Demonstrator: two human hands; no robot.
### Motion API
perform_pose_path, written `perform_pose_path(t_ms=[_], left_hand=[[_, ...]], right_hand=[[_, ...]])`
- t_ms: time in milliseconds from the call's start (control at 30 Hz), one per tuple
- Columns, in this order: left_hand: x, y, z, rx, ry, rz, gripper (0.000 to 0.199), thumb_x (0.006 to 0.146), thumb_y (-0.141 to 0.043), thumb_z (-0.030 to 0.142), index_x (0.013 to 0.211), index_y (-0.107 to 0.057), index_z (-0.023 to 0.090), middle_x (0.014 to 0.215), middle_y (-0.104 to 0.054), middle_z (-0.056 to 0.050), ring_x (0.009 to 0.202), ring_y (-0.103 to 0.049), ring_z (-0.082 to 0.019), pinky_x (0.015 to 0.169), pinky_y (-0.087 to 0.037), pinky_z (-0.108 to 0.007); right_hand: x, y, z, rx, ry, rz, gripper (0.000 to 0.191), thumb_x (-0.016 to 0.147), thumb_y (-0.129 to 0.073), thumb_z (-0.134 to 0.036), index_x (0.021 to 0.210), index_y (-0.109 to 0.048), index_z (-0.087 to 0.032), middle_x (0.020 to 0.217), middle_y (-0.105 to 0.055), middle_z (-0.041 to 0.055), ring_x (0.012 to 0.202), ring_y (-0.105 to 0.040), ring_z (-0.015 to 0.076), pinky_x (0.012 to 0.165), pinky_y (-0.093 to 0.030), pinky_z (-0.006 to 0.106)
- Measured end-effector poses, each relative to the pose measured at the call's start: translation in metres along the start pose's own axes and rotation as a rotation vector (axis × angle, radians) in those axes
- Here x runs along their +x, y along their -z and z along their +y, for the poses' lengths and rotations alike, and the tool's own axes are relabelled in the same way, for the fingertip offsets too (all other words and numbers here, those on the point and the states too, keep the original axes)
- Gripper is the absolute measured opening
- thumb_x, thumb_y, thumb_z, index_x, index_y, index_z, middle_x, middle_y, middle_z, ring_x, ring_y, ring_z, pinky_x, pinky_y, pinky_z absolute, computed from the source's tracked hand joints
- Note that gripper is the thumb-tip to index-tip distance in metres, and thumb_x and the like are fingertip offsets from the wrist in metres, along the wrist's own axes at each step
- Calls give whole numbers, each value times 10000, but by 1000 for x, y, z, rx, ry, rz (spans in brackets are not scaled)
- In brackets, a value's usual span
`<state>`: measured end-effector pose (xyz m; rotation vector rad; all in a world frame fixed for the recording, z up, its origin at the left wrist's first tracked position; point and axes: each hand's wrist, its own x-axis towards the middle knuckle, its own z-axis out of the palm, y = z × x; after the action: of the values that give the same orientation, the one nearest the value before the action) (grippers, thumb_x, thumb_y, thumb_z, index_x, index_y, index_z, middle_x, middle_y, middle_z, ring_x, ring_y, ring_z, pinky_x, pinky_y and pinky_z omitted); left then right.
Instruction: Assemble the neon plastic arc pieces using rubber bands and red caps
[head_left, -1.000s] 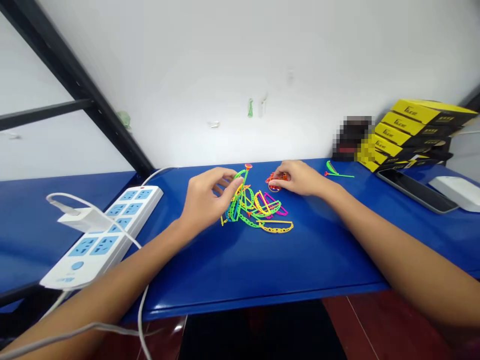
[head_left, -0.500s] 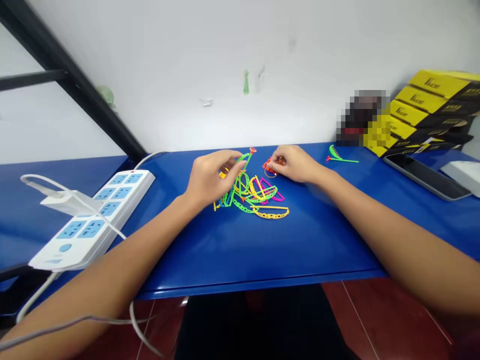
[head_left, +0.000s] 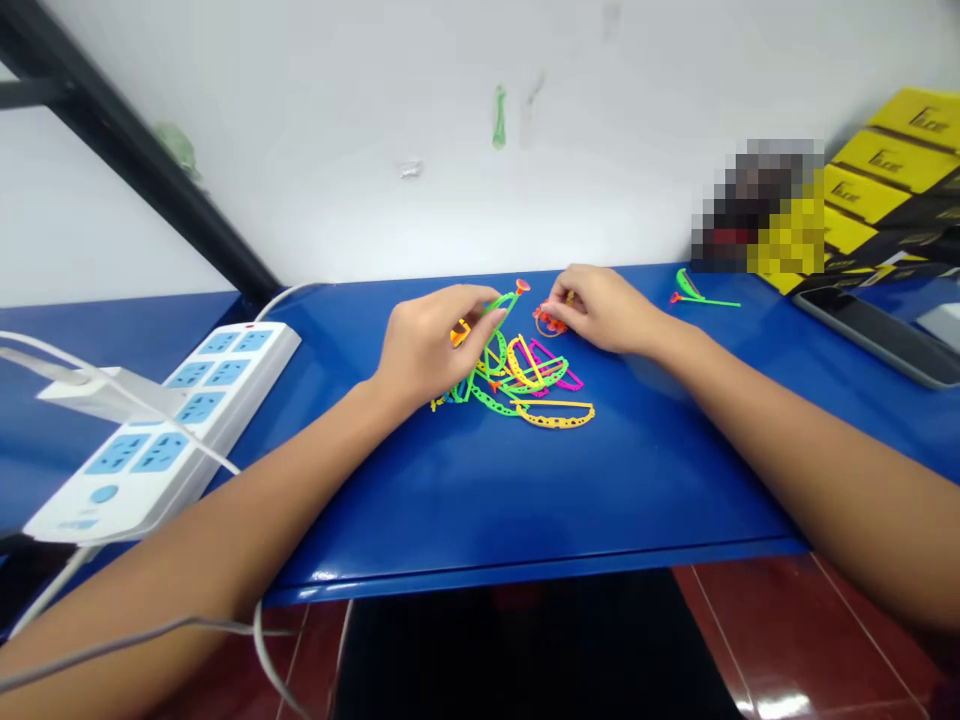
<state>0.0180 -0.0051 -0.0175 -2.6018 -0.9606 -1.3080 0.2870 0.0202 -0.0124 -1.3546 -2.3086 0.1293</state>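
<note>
Head view: both hands at the far side of a tangle of neon plastic strips (head_left: 517, 385), lying on a blue metal desk (head_left: 525, 500).
Left hand (head_left: 431, 350): curled against a green strip (head_left: 504, 303); whether it grips cannot be told.
Right hand (head_left: 600, 310): fingertips pinched on an orange loop (head_left: 550, 320), at the tangle's far edge.
Rest: white power strip (head_left: 195, 420), black phone (head_left: 877, 335), yellow boxes (head_left: 889, 150).

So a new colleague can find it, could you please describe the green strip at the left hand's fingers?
On the blue bench, a heap of coloured plastic strips lies between the left hand and the right hand. At its far edge, the left hand's fingers touch a lime-green strip rising from the tangle; its raised orange tip sets it apart.
</note>
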Motion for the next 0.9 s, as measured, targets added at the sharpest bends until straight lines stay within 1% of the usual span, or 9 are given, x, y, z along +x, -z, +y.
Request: perform_pose_path(t_ms=[67,167,233,400,500,633,700,800,900], left_hand=[[-1,-1,0,3,-15,1,216,1046,-657,345,1109,-764,168,959,-819,-53,808,-768,-166,786,-587,-262],[-1,-2,-1,2,-35,-2,218,1047,-658,338,1111,-760,157,938,-815,-50,795,-764,-161,757,-576,-253],[-1,-3,0,-2,-50,-7,219,1047,-658,341,1111,-758,157,936,-813,-49,788,-760,-160,751,-572,-255],[-1,-3,1,-25,-66,3,202,1049,-660,339,1110,-753,170,933,-809,-49,755,-749,-156,735,-570,-267],[0,-2,1,-25,-73,6,194,1048,-663,335,1100,-754,172,923,-808,-52,738,-748,-157,719,-572,-270],[-1,-2,1,-18,-81,22,182,1038,-676,319,1088,-756,164,909,-810,-50,738,-749,-155,714,-572,-261],[-1,-2,1,-17,-85,24,170,1036,-679,309,1081,-756,164,904,-811,-46,736,-746,-150,708,-568,-253],[0,-2,0,-12,-96,28,156,1031,-688,302,1079,-756,170,881,-807,-34,705,-736,-139,685,-560,-243],[0,-3,0,-11,-100,36,152,1026,-699,301,1077,-754,168,857,-801,-25,690,-732,-137,669,-557,-240]], right_hand=[[0,0,1,0,-5,1,175,1013,-644,-284,921,-739,-168,949,-758,123,763,-628,229,707,-418,345],[0,0,1,-27,7,-64,210,1021,-635,-323,909,-742,-182,923,-755,120,764,-628,241,705,-417,354],[-1,1,0,-57,20,-84,221,1021,-626,-355,947,-748,-186,942,-762,121,786,-639,253,718,-434,361],[-3,4,0,-156,-63,17,256,1025,-567,-301,1141,-747,-159,1069,-769,156,928,-677,301,818,-482,400],[-3,5,5,-235,-122,1,233,1006,-593,-288,1055,-780,-158,1083,-760,173,948,-683,324,849,-490,425],[-2,5,9,-245,-125,-12,191,987,-627,-263,943,-788,-172,1023,-762,148,917,-684,300,845,-494,410],[-2,4,11,-234,-129,-14,182,980,-638,-264,925,-783,-170,1011,-761,147,915,-684,300,846,-496,412],[-2,1,13,-241,-134,-6,196,989,-617,-279,930,-762,-161,1030,-751,171,939,-686,329,859,-501,445],[-1,1,14,-241,-129,66,235,1031,-548,-316,1002,-717,-156,1098,-725,196,982,-680,348,899,-508,478]])
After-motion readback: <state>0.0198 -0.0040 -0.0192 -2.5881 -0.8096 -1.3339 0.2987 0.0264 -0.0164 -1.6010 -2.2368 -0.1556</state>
